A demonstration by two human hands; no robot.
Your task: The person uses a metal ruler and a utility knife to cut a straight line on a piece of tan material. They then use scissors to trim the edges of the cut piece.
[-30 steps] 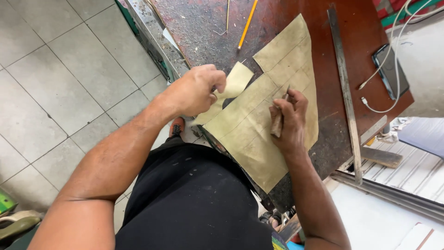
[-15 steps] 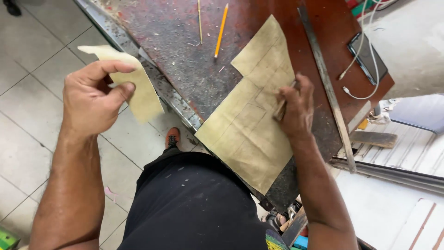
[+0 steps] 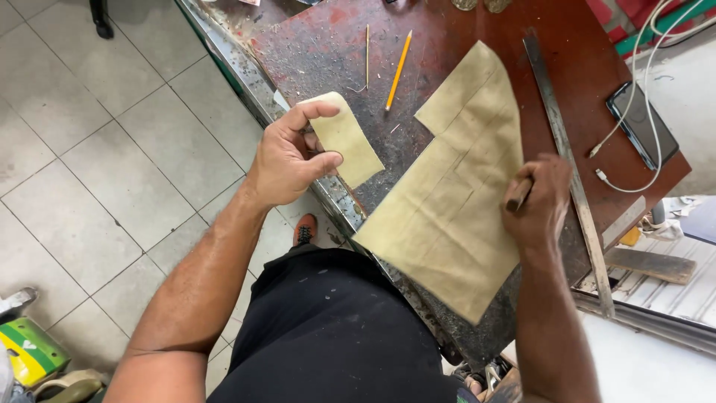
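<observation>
My left hand (image 3: 287, 155) pinches a small cut-off tan piece (image 3: 347, 139) between thumb and fingers, over the near left edge of the worn red workbench (image 3: 328, 52). A large tan sheet (image 3: 455, 194) with drawn lines and a notch cut from its upper left lies flat on the bench. My right hand (image 3: 538, 201) rests on the sheet's right edge, closed around a short brown-handled tool (image 3: 518, 195); its tip is hidden.
A long metal straightedge (image 3: 567, 164) lies along the sheet's right side. A yellow pencil (image 3: 397, 71) and a thin stick (image 3: 367, 56) lie further back. A phone with a white cable (image 3: 641, 123) sits at the bench's right end. Tiled floor (image 3: 112, 149) is at left.
My left hand pulled the cut-off piece away from the sheet out over the floor, then brought it back toward the bench edge. My right hand stayed on the sheet with the tool.
</observation>
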